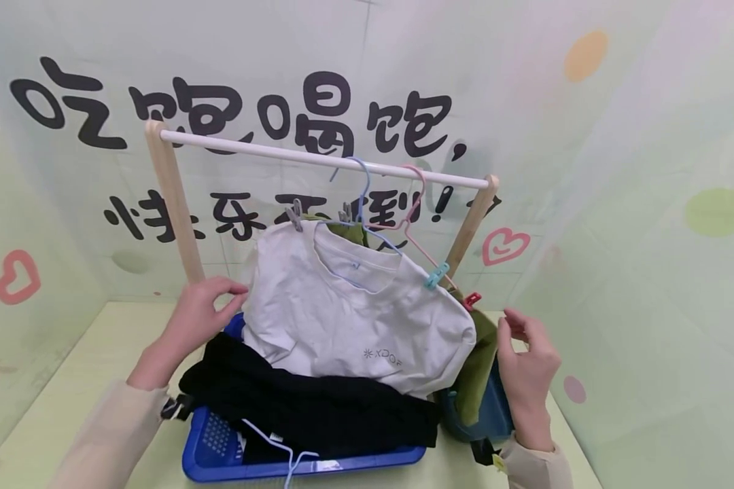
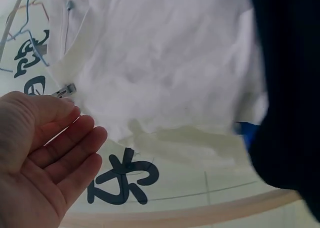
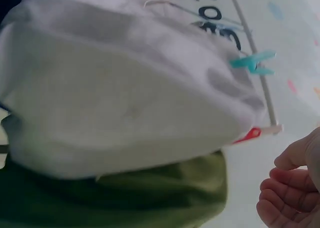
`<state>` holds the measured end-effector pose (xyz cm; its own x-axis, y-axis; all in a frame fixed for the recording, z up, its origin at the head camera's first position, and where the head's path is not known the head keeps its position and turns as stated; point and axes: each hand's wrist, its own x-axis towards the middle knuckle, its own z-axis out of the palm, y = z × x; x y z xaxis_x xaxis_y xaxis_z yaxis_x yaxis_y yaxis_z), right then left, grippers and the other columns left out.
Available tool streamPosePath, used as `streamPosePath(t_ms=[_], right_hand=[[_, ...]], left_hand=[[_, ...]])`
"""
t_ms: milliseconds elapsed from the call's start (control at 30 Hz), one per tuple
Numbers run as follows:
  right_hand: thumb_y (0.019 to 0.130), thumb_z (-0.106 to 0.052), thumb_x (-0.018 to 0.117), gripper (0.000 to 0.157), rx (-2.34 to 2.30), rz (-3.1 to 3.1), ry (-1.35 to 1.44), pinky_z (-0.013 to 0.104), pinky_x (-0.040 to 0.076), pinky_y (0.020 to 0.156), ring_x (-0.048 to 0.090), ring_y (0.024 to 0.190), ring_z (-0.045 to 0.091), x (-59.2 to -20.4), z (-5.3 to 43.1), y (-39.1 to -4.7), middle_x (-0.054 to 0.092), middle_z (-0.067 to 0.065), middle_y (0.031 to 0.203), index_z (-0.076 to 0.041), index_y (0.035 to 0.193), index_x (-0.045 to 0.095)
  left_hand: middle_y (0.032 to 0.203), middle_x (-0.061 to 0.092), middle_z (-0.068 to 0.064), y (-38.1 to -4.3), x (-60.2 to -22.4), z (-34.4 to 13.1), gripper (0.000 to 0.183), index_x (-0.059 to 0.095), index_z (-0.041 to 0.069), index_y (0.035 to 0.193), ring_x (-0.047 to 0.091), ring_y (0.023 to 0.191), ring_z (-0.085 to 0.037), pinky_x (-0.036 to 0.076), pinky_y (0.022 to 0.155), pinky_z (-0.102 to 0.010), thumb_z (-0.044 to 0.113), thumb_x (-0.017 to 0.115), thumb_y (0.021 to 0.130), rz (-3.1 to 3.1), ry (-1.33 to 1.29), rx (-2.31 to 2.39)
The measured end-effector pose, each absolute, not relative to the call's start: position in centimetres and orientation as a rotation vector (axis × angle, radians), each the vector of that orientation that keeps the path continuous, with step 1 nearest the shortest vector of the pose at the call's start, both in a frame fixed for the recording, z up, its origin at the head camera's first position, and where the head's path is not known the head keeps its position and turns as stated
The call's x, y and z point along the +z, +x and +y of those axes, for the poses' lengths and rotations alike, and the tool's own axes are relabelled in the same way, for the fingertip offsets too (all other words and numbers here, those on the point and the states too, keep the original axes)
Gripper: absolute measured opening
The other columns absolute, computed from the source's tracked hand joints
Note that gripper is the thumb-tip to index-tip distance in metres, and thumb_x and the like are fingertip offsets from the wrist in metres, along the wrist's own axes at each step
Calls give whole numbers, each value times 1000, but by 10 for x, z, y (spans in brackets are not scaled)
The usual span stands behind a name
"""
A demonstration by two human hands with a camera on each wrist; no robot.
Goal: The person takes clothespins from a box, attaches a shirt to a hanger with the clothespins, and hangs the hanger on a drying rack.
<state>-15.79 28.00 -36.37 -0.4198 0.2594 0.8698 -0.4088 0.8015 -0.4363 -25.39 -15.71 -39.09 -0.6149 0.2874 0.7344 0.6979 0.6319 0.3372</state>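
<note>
A white T-shirt [image 1: 342, 319] hangs from a blue hanger [image 1: 367, 190] on the rack's bar, a grey clip [image 1: 295, 214] at one shoulder and a teal clip [image 1: 437, 276] at the other. My left hand [image 1: 204, 309] is beside the shirt's left edge, fingers loosely bent; whether the fingertips touch cloth I cannot tell. Off the shirt's right side, my right hand [image 1: 529, 363] has loosely curved fingers and holds nothing. Behind the shirt, a green garment [image 1: 478, 360] hangs from a pink hanger [image 1: 412, 210] with a red clip [image 1: 472, 301].
The rack has a white bar [image 1: 251, 148] and wooden posts [image 1: 174, 197]. Below, black clothing [image 1: 318, 407] lies over a blue basket [image 1: 214, 448], with another light-blue hanger [image 1: 290, 455] at its front. A dark teal bin [image 1: 495, 401] stands at the right.
</note>
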Motion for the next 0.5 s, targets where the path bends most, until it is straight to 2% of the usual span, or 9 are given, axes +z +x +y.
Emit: streamPosePath(t_ms=[100, 233, 333, 433, 500], right_hand=[[78, 10, 64, 12, 767, -1885, 51, 3, 41, 68, 51, 71, -8, -374, 292, -158, 64, 19, 76, 7, 89, 69], [79, 10, 62, 12, 786, -1963, -25, 2, 40, 64, 48, 70, -12, -389, 307, -161, 64, 20, 75, 9, 89, 68], [78, 11, 61, 13, 795, -2096, -109, 6, 43, 60, 57, 66, 2, -402, 317, -166, 65, 20, 76, 10, 90, 67], [80, 8, 61, 14, 808, -2331, -192, 20, 50, 61, 63, 68, 25, -418, 329, -174, 65, 21, 78, 11, 93, 65], [82, 3, 60, 15, 804, -2513, -224, 30, 51, 63, 62, 73, 34, -427, 337, -180, 64, 21, 79, 11, 93, 64]], left_hand=[[76, 68, -8, -237, -406, -162, 19, 69, 0, 78, 64, 70, -24, 48, 64, -34, -11, 75, 63, -2204, -823, -795], [77, 67, -2, -216, -425, -168, 25, 69, 5, 78, 62, 70, -19, 47, 64, -28, -9, 78, 60, -2237, -850, -767], [78, 66, 0, -200, -437, -170, 25, 69, 6, 78, 62, 70, -17, 48, 65, -24, -8, 78, 60, -2256, -849, -751], [79, 65, 3, -184, -449, -171, 26, 68, 7, 79, 62, 70, -14, 48, 64, -20, -7, 79, 60, -2293, -823, -748], [80, 64, 4, -173, -458, -171, 27, 68, 8, 80, 62, 71, -12, 49, 63, -20, -6, 80, 60, -2331, -794, -740]])
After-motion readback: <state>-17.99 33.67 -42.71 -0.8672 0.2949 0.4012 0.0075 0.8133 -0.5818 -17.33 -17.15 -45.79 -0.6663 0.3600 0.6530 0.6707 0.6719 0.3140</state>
